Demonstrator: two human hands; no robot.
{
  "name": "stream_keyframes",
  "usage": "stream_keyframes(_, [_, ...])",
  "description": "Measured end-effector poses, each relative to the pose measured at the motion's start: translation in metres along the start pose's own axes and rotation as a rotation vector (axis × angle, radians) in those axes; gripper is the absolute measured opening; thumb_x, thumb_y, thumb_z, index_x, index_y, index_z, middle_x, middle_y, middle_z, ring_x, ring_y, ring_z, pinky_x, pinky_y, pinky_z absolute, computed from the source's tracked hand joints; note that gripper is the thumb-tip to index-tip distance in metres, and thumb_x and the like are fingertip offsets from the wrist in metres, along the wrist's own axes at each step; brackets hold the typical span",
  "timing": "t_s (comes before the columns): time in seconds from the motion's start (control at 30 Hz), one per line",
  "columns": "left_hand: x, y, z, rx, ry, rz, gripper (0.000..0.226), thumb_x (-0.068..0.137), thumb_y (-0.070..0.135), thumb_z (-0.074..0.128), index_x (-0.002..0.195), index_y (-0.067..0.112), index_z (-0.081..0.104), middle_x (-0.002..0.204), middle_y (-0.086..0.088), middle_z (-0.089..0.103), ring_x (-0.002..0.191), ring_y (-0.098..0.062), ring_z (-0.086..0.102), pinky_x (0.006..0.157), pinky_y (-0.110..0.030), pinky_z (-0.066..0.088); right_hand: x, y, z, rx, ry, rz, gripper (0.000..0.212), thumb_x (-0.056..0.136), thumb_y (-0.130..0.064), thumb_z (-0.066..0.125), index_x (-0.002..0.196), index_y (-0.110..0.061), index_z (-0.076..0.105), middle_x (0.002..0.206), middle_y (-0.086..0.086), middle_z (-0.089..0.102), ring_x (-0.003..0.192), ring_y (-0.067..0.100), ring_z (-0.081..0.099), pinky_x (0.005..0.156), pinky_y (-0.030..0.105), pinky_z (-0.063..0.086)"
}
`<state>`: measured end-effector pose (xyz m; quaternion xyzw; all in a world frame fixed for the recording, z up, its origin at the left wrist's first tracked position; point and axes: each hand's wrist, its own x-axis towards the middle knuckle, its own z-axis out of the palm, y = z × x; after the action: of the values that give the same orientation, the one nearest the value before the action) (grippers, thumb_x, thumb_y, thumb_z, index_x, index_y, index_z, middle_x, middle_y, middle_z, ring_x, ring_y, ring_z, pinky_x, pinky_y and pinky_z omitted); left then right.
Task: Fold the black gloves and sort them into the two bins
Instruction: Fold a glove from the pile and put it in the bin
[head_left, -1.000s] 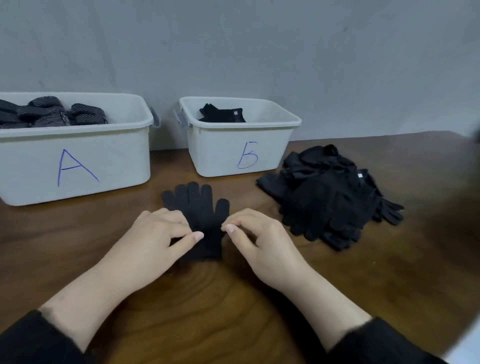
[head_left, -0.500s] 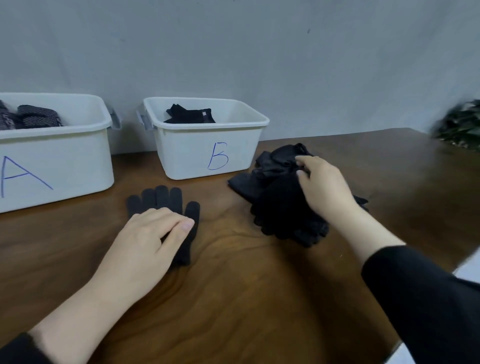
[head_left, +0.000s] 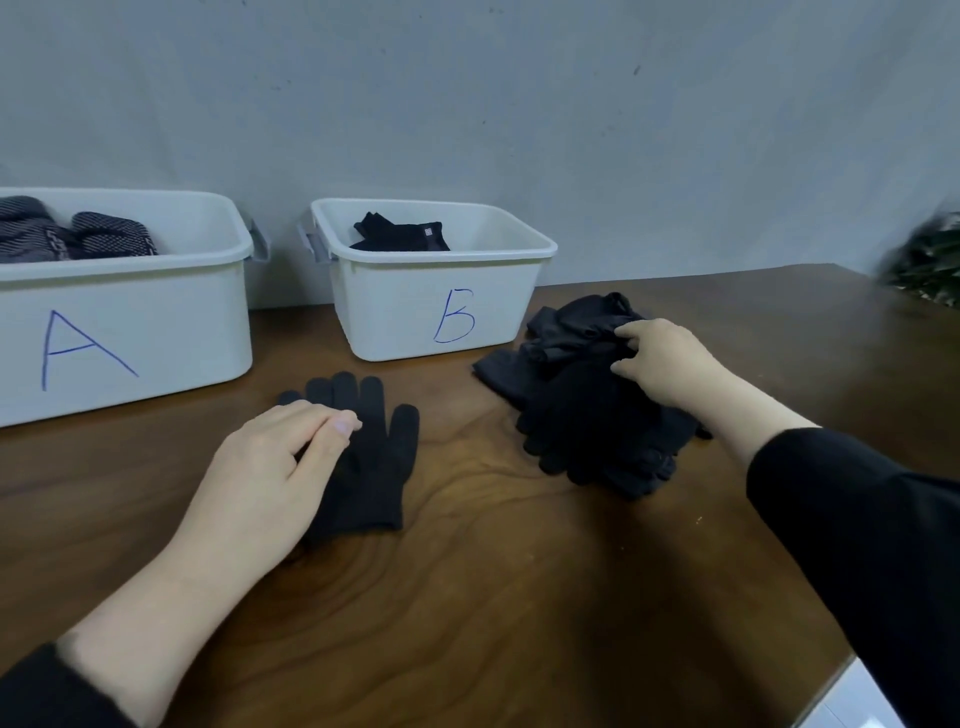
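**Left hand on the flat glove, right hand in the pile**

We see one black glove (head_left: 371, 457) lying flat on the wooden table (head_left: 519, 597), its fingers pointing away from us toward the bins. Our left hand (head_left: 270, 483) rests on the left part of this glove. Its fingers are gently bent and lie close together on the fabric, with the thumb tip next to the index finger; we cannot tell if they pinch the cloth or only press on it.

To the right, the pile of black gloves (head_left: 587, 410) sits on the table, just beside the front right corner of bin B (head_left: 441, 306). Our right hand (head_left: 665, 364) is on top of the pile. Its fingers are curled into the upper layer and the thumb comes from below, so the hand holds a fold of glove fabric between them.

Bin B is white and has a blue letter on its front wall. Inside it lie folded black gloves (head_left: 402, 239) with a small tag. Bin A (head_left: 130, 322) stands to the left of it, apart from it, also white with a blue letter. It contains dark patterned gloves (head_left: 88, 236) heaped near its left side.

Both sleeves are black. At the far right edge a green plant (head_left: 930, 265) appears, blurred.
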<state>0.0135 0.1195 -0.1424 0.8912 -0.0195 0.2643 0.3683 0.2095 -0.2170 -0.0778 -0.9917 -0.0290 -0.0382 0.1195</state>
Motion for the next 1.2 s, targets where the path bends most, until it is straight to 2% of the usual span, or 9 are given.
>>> stream_keyframes(0.13, [0.001, 0.003, 0.001, -0.012, -0.034, -0.014, 0.047, 0.094, 0.05, 0.034, 0.104, 0.026, 0.073, 0.094, 0.022, 0.065, 0.103, 0.008, 0.054, 0.082, -0.01, 0.037, -0.01, -0.005, -0.015, 0.184, 0.134, -0.062, 0.019, 0.096, -0.024, 0.068, 0.098, -0.005, 0.072, 0.096, 0.01, 0.069, 0.09, 0.029, 0.062, 0.072, 0.033, 0.046])
stream_keyframes(0.2, [0.001, 0.002, 0.001, -0.01, -0.04, -0.013, 0.046, 0.095, 0.05, 0.035, 0.104, 0.026, 0.073, 0.093, 0.02, 0.065, 0.103, 0.007, 0.054, 0.081, -0.011, 0.038, -0.015, -0.011, -0.024, 0.198, 0.154, -0.114, 0.039, 0.098, -0.026, 0.064, 0.071, 0.001, 0.056, 0.067, 0.006, 0.051, 0.065, 0.025, 0.048, 0.056, 0.033, 0.034])
stream_keyframes(0.27, [0.0, 0.001, 0.0, -0.016, -0.034, -0.016, 0.046, 0.094, 0.05, 0.035, 0.103, 0.025, 0.074, 0.092, 0.018, 0.066, 0.103, 0.007, 0.054, 0.08, -0.011, 0.038, -0.022, -0.018, -0.032, 0.164, 0.189, -0.169, 0.043, 0.1, -0.026, 0.06, 0.064, -0.004, 0.052, 0.06, 0.004, 0.047, 0.061, 0.025, 0.046, 0.056, 0.033, 0.035])
stream_keyframes(0.47, [0.002, -0.002, -0.003, 0.001, -0.04, -0.025, 0.039, 0.094, 0.051, 0.035, 0.094, 0.033, 0.07, 0.087, 0.017, 0.066, 0.098, 0.008, 0.054, 0.078, -0.015, 0.042, -0.041, -0.035, -0.067, 0.434, 0.325, -0.256, 0.017, 0.099, -0.029, 0.061, 0.095, -0.016, 0.071, 0.089, 0.0, 0.074, 0.088, 0.023, 0.068, 0.081, 0.04, 0.054])
stream_keyframes(0.6, [0.009, -0.01, -0.011, 0.032, -0.121, -0.085, 0.032, 0.097, 0.046, 0.044, 0.075, 0.039, 0.066, 0.079, 0.018, 0.069, 0.089, 0.008, 0.058, 0.071, -0.02, 0.041, -0.055, -0.054, -0.089, 0.584, 0.292, -0.302, 0.012, 0.093, -0.029, 0.072, 0.089, -0.018, 0.074, 0.079, -0.002, 0.075, 0.073, 0.018, 0.069, 0.075, 0.034, 0.055])
stream_keyframes(0.73, [0.001, -0.017, -0.02, 0.057, -0.274, -0.108, 0.039, 0.093, 0.056, 0.045, 0.077, 0.036, 0.074, 0.084, 0.025, 0.069, 0.09, 0.007, 0.06, 0.08, -0.02, 0.045, -0.067, -0.078, -0.099, 0.613, 0.133, -0.374, 0.014, 0.094, -0.029, 0.071, 0.085, -0.018, 0.075, 0.075, -0.004, 0.074, 0.067, 0.01, 0.062, 0.069, 0.026, 0.05])
stream_keyframes(0.97, [-0.015, -0.023, -0.032, 0.074, -0.337, -0.112, 0.055, 0.093, 0.066, 0.038, 0.085, 0.024, 0.073, 0.088, 0.007, 0.071, 0.086, -0.008, 0.065, 0.083, -0.036, 0.052, -0.073, -0.126, -0.086, 0.569, -0.167, -0.49, 0.019, 0.098, -0.027, 0.065, 0.097, -0.01, 0.074, 0.097, 0.021, 0.074, 0.079, 0.03, 0.065, 0.084, 0.044, 0.051])
stream_keyframes(1.1, [-0.015, -0.022, -0.041, 0.007, -0.138, -0.137, 0.034, 0.098, 0.048, 0.047, 0.085, 0.032, 0.075, 0.089, 0.023, 0.071, 0.092, 0.005, 0.063, 0.082, -0.018, 0.047, -0.07, -0.164, -0.074, 0.44, -0.214, -0.534, 0.016, 0.098, -0.022, 0.063, 0.089, -0.015, 0.075, 0.089, 0.01, 0.076, 0.075, 0.015, 0.064, 0.078, 0.035, 0.05])
stream_keyframes(1.2, [-0.016, -0.022, -0.045, -0.007, -0.015, -0.168, 0.035, 0.1, 0.044, 0.046, 0.082, 0.032, 0.074, 0.084, 0.023, 0.07, 0.09, 0.009, 0.061, 0.073, -0.003, 0.037, -0.062, -0.194, -0.068, 0.312, -0.067, -0.55, 0.017, 0.099, -0.023, 0.06, 0.094, -0.013, 0.073, 0.096, 0.015, 0.071, 0.078, 0.019, 0.059, 0.068, 0.031, 0.044])
